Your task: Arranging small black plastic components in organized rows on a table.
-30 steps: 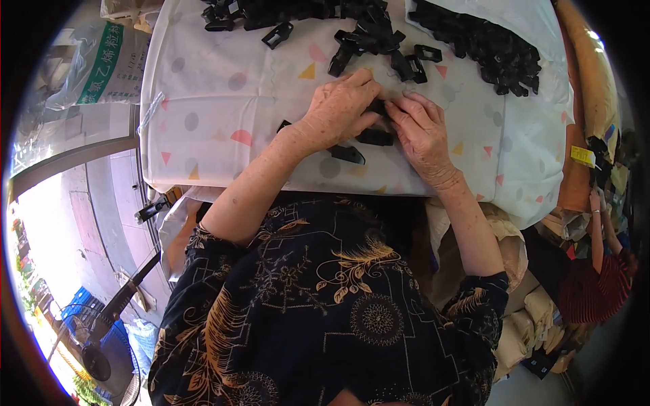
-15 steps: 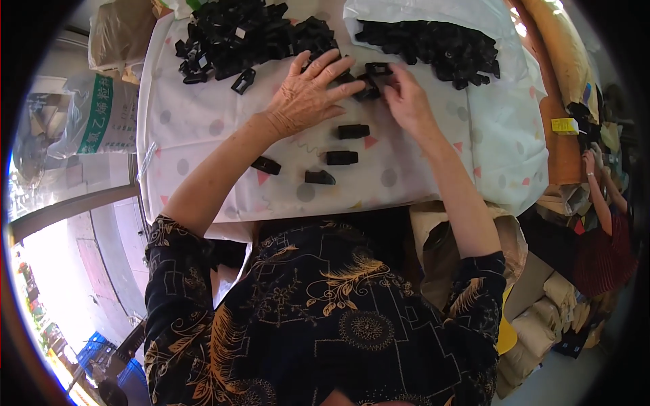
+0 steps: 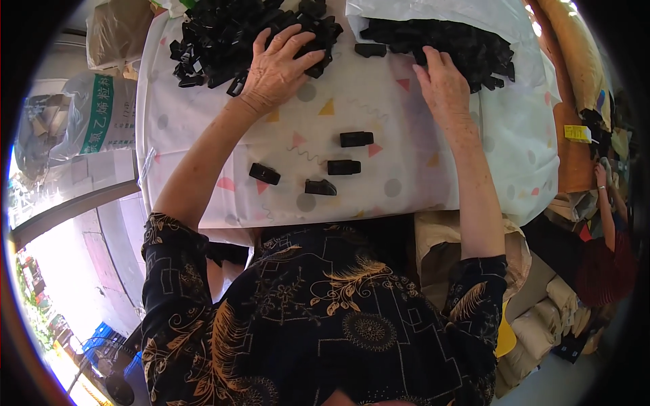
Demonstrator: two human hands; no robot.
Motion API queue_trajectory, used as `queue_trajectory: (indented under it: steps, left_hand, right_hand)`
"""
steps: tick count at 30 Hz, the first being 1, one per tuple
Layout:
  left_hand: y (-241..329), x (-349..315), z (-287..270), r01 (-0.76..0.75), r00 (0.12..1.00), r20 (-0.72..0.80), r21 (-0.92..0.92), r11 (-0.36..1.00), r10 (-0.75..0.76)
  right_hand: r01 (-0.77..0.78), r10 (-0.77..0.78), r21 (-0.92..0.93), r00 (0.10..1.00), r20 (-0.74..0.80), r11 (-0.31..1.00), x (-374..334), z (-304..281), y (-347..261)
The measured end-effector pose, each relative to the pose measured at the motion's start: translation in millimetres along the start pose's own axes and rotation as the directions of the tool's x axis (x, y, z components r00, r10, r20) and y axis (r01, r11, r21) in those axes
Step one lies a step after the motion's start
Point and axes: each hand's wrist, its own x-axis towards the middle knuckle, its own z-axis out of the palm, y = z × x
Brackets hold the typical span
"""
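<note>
My left hand (image 3: 279,71) rests with spread fingers on the near edge of a large heap of small black plastic parts (image 3: 217,40). Over to the right, my right hand (image 3: 445,88) touches the near edge of a second heap of black parts (image 3: 467,51), its fingers stretched out and thumb apart. That heap spills from a white plastic bag (image 3: 433,12). One loose black part (image 3: 370,50) lies between the heaps. Closer to me are several separate parts, among them an upper one (image 3: 356,139), a lower one (image 3: 320,187) and a left one (image 3: 264,174).
A white patterned cloth (image 3: 237,203) covers the table. Clear plastic bags (image 3: 101,111) stand to the left. Beneath the table's near right edge is an open brown paper bag (image 3: 433,237). Farther right, another person's arm (image 3: 606,203) shows beside stacked packages (image 3: 535,328).
My hands have moved apart from the middle, the left onto the left heap and the right to the bagged heap. A part by my right hand earlier now lies alone between the heaps.
</note>
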Motion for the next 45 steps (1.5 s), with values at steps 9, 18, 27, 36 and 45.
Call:
queue_trajectory:
  steps: [9,18,27,36,45]
  left_hand:
    - [50,15,-18,-0.085,0.961,-0.275,-0.174,0.981,0.035]
    - [65,29,-17,0.513,0.741,0.477,-0.856,-0.060,-0.472]
    - [67,25,-7,0.502,0.727,0.457,-0.863,-0.057,-0.512]
    - [68,-8,-4,0.160,0.986,0.028,-0.393,0.906,-0.162]
    - [68,-7,-7,0.180,0.971,0.218,-0.380,0.907,-0.101]
  right_hand:
    - [-0.030,0.024,-0.147,0.999,-0.042,0.989,9,20,3]
    - [-0.320,0.302,0.424,0.947,0.110,0.847,-16,-3,0]
    - [-0.365,0.269,0.626,0.931,0.247,0.689,-38,-14,-22]
    - [-0.027,-0.036,0.479,0.992,0.123,0.877,-71,-24,-28]
    - [0.321,-0.340,0.122,0.919,0.199,0.939,-68,-46,-29]
